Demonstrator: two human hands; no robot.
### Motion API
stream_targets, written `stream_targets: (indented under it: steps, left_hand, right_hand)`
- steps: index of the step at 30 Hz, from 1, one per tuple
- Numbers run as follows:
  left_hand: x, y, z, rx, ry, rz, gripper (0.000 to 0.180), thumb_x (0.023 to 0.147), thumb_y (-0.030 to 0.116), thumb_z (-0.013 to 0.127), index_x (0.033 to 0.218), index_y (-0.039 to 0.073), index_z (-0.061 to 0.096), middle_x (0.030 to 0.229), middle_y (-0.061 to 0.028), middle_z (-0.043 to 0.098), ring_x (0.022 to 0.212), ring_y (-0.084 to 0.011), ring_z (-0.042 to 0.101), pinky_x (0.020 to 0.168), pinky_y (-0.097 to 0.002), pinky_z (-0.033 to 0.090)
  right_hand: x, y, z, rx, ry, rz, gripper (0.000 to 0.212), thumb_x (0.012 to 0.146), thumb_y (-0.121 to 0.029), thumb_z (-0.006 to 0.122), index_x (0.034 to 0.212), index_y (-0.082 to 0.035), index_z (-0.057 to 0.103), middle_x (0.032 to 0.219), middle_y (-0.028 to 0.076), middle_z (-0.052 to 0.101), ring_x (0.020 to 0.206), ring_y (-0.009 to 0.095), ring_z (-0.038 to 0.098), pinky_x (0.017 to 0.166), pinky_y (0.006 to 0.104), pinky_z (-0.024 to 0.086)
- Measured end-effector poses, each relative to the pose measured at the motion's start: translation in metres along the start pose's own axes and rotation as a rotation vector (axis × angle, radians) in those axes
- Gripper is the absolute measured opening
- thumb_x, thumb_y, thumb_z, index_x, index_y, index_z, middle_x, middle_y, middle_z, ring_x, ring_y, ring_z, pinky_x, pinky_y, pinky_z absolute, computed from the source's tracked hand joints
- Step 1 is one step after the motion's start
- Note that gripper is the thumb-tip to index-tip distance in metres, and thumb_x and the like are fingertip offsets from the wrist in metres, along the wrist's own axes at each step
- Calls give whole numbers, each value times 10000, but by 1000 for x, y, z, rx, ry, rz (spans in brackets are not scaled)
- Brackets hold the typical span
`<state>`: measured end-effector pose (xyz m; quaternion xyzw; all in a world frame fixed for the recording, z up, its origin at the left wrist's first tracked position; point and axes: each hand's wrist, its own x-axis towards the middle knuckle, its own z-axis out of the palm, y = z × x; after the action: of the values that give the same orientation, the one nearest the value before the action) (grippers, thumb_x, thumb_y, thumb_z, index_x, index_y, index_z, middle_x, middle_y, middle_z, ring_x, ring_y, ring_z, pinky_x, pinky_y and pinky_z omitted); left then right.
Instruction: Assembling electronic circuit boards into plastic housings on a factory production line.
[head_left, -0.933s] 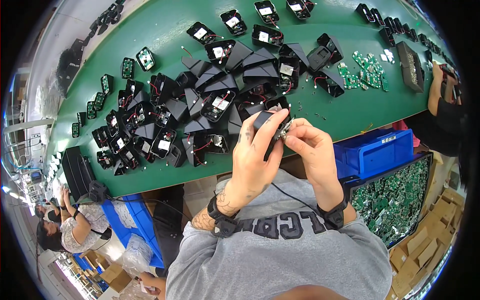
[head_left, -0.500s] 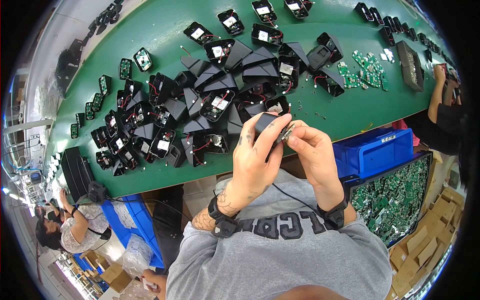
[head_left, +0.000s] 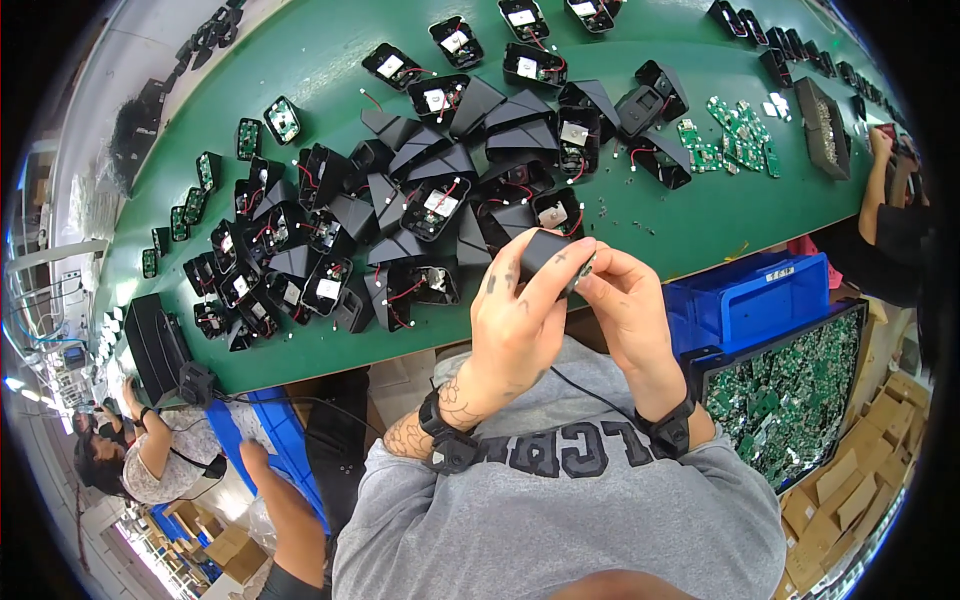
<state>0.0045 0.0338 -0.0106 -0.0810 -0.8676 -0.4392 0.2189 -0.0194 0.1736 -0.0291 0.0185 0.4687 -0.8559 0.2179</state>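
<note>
My left hand [head_left: 515, 325] is wrapped round a black plastic housing [head_left: 540, 250], held just above the table's near edge. My right hand [head_left: 632, 310] is closed, thumb and fingertips pinched at the housing's right side on a small green circuit board [head_left: 588, 266]. Most of that board is hidden behind my fingers, so how far it sits inside the housing cannot be made out. Beyond my hands lies a heap of similar black housings [head_left: 437, 205], several with red wires and white labels showing inside.
Loose green circuit boards [head_left: 742, 140] and a box of small parts [head_left: 822, 130] lie at the right on the green table [head_left: 660, 215]. A blue bin [head_left: 745, 305] and a tray of boards [head_left: 785, 400] stand at my right. At lower left, a co-worker's arm [head_left: 290, 510] reaches toward a blue bin.
My hands have shifted slightly, and the housing has tilted so less of the circuit board shows. At lower left, another person's arm has reached further in toward the blue bin.
</note>
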Motion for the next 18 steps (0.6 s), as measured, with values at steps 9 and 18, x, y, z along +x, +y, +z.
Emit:
stream_targets:
  steps: [9, 18]
  left_hand:
    - [2, 2, -4, -246, -133, -263, 528, 735, -79, 644, 1228, 102, 581, 1090, -112, 603, 903, -198, 607, 696, -262, 512]
    - [17, 2, -19, -581, -324, -566, 688, 772, -74, 679, 1392, 59, 413, 1309, -85, 496, 1115, -139, 538, 877, -258, 496]
  right_hand:
    - [7, -7, 2, -61, 63, -77, 163, 759, 43, 715, 858, -33, 610, 972, 19, 594, 898, 104, 563, 819, 256, 471]
    - [9, -27, -10, -534, -31, -257, 154, 767, 46, 679, 854, -9, 565, 949, 62, 578, 863, 109, 559, 778, 236, 461]
